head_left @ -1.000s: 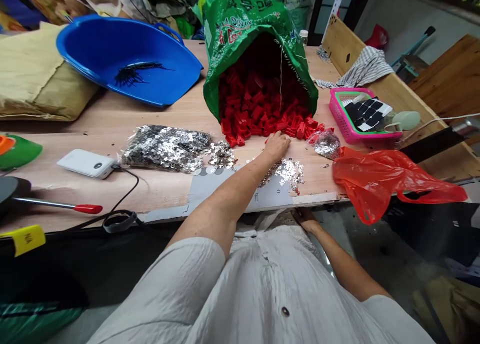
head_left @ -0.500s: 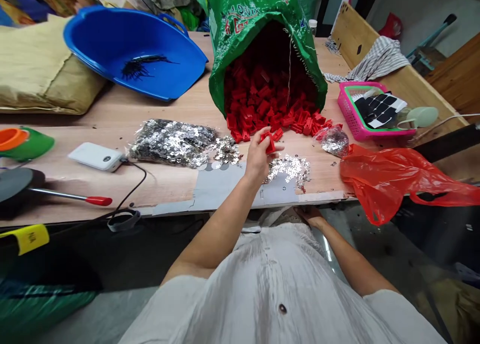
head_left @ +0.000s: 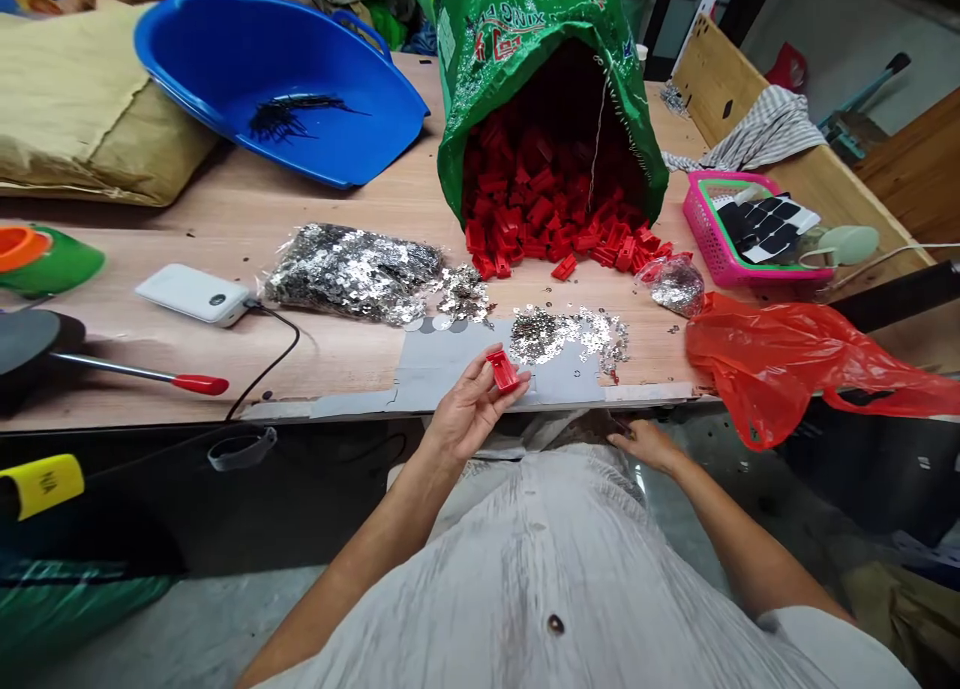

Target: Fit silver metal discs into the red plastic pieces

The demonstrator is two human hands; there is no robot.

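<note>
My left hand [head_left: 474, 401] is closed around a small red plastic part [head_left: 503, 370], held just above the front edge of the table. The part's hollow side faces up. Beyond it, small silvery metal pieces [head_left: 534, 336] lie heaped on a grey sheet [head_left: 427, 369]. Many more red parts [head_left: 540, 214] spill from the mouth of a green woven sack [head_left: 454, 149]. Below the table edge, by my lap, my right hand [head_left: 646, 443] has its fingers pressed together; what they hold is too dark and small to make out.
A clear bag of silvery pieces [head_left: 352, 269] lies left of centre, near a white power bank [head_left: 196, 294] with a cable. A blue basin [head_left: 300, 59] stands behind. To the right are a red plastic bag [head_left: 780, 354] and a pink basket [head_left: 709, 234]. A red-tipped lever [head_left: 199, 383] juts in from the left.
My left hand has drawn back from beside the red pile toward the table's front edge, bringing the red part along. My right hand has shifted slightly to the right by my lap.
</note>
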